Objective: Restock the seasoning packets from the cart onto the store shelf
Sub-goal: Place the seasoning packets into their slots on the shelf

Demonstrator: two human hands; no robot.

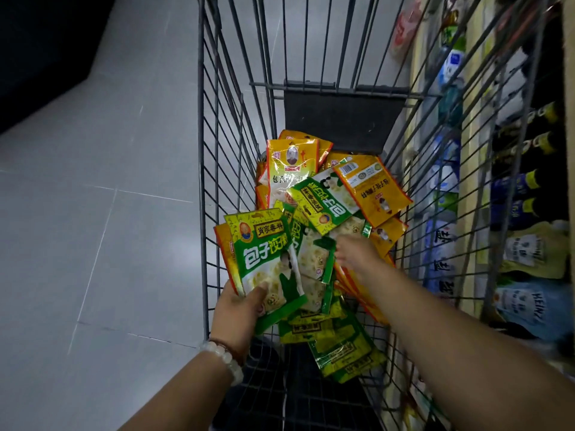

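Seasoning packets (323, 206) look light, thin, slippery — my left hand (239, 309) pinches a green stack (264, 256) by its lower edge; my right hand (357, 250) reaches in, fingers blurred, I cannot tell.

Your left hand (241, 309) at the cart (205, 169)'s left wall, a packet stack (264, 259) in it, your right hand (357, 253) beside it on the packet pile (326, 213), shelf (513, 244) right of that hand
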